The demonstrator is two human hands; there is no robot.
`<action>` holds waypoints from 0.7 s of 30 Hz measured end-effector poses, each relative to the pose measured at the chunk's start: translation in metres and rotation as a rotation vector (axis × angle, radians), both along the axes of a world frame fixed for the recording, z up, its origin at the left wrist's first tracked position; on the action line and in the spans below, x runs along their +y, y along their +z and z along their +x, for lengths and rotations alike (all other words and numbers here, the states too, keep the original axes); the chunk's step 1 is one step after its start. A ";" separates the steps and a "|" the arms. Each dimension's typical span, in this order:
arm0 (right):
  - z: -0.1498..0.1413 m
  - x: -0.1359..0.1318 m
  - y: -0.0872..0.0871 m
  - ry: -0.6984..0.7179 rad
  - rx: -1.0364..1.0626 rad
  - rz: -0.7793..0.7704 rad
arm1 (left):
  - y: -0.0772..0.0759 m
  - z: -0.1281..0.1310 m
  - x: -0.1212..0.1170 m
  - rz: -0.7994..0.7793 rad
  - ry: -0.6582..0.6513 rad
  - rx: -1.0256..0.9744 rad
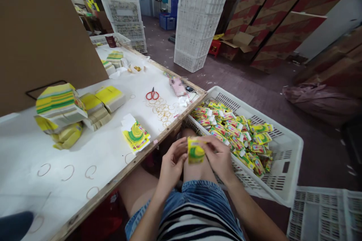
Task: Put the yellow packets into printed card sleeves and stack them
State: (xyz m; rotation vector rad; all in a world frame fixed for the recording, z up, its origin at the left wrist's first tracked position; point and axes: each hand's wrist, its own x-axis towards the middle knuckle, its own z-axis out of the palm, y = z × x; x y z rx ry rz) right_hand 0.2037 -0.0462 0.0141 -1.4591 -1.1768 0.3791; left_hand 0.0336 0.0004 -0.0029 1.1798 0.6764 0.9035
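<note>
A small yellow and green carton is held over my knees by both hands. My left hand pinches its left edge and my right hand grips its top right corner. Just to the right stands a white plastic crate holding several folded yellow, green and red cartons. On the white-covered table to the left lies a flat stack of the same cartons near the edge.
Bundles of flat yellow cartons lie on the table with red scissors and scattered rubber bands. A brown cardboard sheet leans at the back left. Stacked white crates stand on the floor, another crate at bottom right.
</note>
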 end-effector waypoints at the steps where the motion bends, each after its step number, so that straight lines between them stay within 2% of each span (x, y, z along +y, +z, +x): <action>1: 0.009 -0.002 0.003 -0.183 -0.120 0.072 | 0.000 -0.005 0.004 0.060 0.074 0.044; 3: 0.029 -0.004 0.007 -0.528 -0.340 0.171 | -0.002 -0.021 0.017 0.203 0.308 0.187; 4: 0.036 -0.004 0.008 -0.623 -0.415 0.183 | -0.003 -0.031 0.024 0.255 0.448 0.287; 5: 0.039 -0.001 0.008 -0.653 -0.454 0.176 | -0.006 -0.042 0.031 0.292 0.575 0.368; 7: 0.032 0.010 0.002 -0.566 -0.428 0.146 | -0.011 -0.060 0.042 0.334 0.704 0.501; 8: 0.021 0.019 -0.003 -0.486 -0.379 0.128 | -0.015 -0.066 0.046 0.339 0.716 0.536; 11: -0.032 0.056 -0.020 -0.206 -0.232 0.017 | -0.025 -0.073 0.049 0.350 0.673 0.596; 13: -0.071 0.086 -0.030 -0.015 -0.220 -0.120 | -0.030 -0.073 0.049 0.380 0.651 0.677; 16: -0.115 0.126 -0.039 0.176 -0.238 -0.271 | -0.033 -0.073 0.050 0.433 0.635 0.803; 18: -0.129 0.141 -0.041 0.187 -0.234 -0.289 | -0.032 -0.076 0.051 0.457 0.623 0.824; 21: -0.131 0.142 -0.040 0.150 -0.179 -0.269 | -0.023 -0.079 0.048 0.468 0.676 0.758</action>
